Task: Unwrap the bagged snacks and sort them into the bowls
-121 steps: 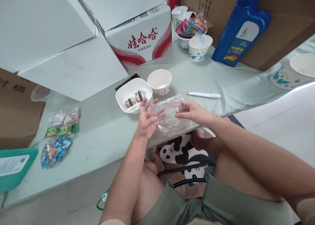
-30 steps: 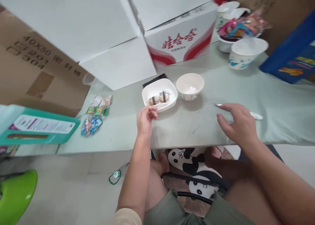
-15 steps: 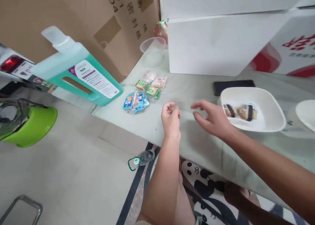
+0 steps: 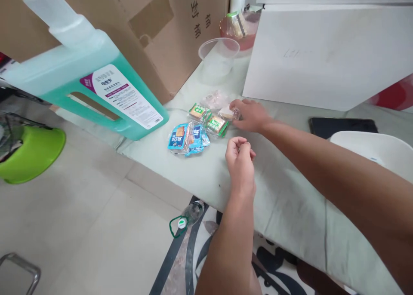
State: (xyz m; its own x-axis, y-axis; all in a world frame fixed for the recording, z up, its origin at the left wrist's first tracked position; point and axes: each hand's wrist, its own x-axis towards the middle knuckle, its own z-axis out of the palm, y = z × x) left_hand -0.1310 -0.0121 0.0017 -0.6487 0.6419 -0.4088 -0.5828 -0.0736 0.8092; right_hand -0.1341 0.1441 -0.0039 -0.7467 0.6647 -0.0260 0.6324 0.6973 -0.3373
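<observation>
My right hand (image 4: pixel 251 115) reaches over the table, thumb and fingers around the right end of a clear-wrapped snack packet (image 4: pixel 227 113). Just below it, my left hand (image 4: pixel 240 159) is curled into a loose fist over the tabletop, and nothing shows in its fingers. Beside the gripped packet lie green-labelled snack packets (image 4: pixel 217 125) and a pale pinkish packet (image 4: pixel 214 99). Blue-labelled packets (image 4: pixel 178 137) form a small pile to their left.
A big jug of green liquid (image 4: pixel 129 97) stands at the left table edge. Behind are a clear plastic tub (image 4: pixel 219 67), a red bowl (image 4: pixel 245 40), a cardboard box (image 4: pixel 155 50) and a white box (image 4: pixel 309 58). On the right are a black phone (image 4: pixel 343 126) and a white bowl (image 4: pixel 371 142).
My right hand has moved left and away from me, from beside the white bowl onto the clear-wrapped packet. My left hand stays curled. The view has shifted left and closer.
</observation>
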